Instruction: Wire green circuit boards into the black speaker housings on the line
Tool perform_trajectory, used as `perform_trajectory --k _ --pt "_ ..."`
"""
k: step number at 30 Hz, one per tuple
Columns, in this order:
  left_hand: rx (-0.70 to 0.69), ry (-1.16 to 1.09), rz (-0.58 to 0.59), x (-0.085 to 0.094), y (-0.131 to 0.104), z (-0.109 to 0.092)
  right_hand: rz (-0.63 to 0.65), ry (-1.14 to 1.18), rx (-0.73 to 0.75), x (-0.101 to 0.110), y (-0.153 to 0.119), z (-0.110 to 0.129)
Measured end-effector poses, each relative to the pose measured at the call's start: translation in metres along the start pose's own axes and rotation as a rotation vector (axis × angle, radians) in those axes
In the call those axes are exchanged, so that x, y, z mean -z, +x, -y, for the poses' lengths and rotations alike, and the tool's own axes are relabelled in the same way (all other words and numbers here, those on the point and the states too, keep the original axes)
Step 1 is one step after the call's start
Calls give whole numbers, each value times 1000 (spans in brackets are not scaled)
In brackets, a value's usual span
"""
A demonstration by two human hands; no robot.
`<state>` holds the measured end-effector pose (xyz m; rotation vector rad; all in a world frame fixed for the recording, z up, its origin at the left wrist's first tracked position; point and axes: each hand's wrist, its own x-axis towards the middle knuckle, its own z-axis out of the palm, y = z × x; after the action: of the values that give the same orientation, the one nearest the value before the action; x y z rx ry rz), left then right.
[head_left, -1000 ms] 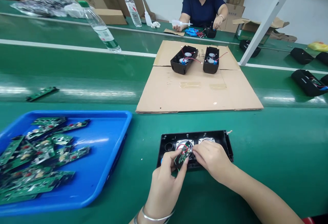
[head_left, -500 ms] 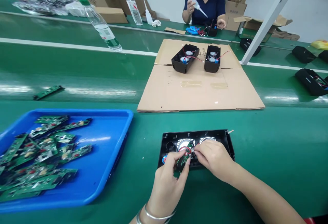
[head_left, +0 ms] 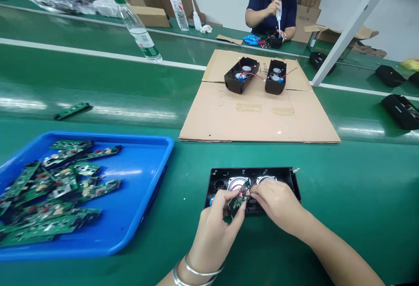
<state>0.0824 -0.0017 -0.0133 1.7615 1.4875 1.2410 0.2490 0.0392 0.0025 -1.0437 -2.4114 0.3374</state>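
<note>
Between the thumb and fingers of my left hand [head_left: 218,218] is a small green circuit board [head_left: 236,203], tilted over a black speaker housing [head_left: 225,172]. My right hand [head_left: 278,203] pinches a small whitish wire connector [head_left: 248,192] against the board's right end; the fingertips partly cover it. A red wire loops by the board. Two round speakers sit in the housing, the left speaker [head_left: 238,182] partly behind the board and the right speaker [head_left: 266,178] partly behind my right hand. A blue part [head_left: 211,201] shows at the housing's left edge.
On the left, a blue tray [head_left: 144,229] holds several circuit boards [head_left: 65,181]; a single board [head_left: 72,111] lies beyond. Two open black housings [head_left: 241,76] stand on a cardboard sheet [head_left: 262,124]. Across the bench a person [head_left: 271,11] holds a white nozzle bottle [head_left: 278,15]. A slanted post [head_left: 350,28] rises right.
My hands stay over the housing, and the board has tilted slightly. Across the bench, the person has brought the nozzle bottle down upright onto a black housing. The whole view has shifted slightly.
</note>
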Motion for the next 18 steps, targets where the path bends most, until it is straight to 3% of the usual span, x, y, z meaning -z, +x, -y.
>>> perform_trajectory --k 4,8,10,14,16,18 --pt "-25 78 -24 2 -3 -1 193 -89 -96 31 -5 -16" --pt "20 50 16 8 -9 0 383 -216 -134 29 -12 -20" --pt "35 -30 128 19 -12 2 344 -250 -156 23 -20 -17" --pt "-30 -150 553 48 5 8 173 -383 -231 31 -71 -29" --pt "-50 -141 603 52 36 16 29 -520 -338 44 -114 -51" --pt "9 25 473 43 84 30 -110 -641 -527 58 -160 -80"
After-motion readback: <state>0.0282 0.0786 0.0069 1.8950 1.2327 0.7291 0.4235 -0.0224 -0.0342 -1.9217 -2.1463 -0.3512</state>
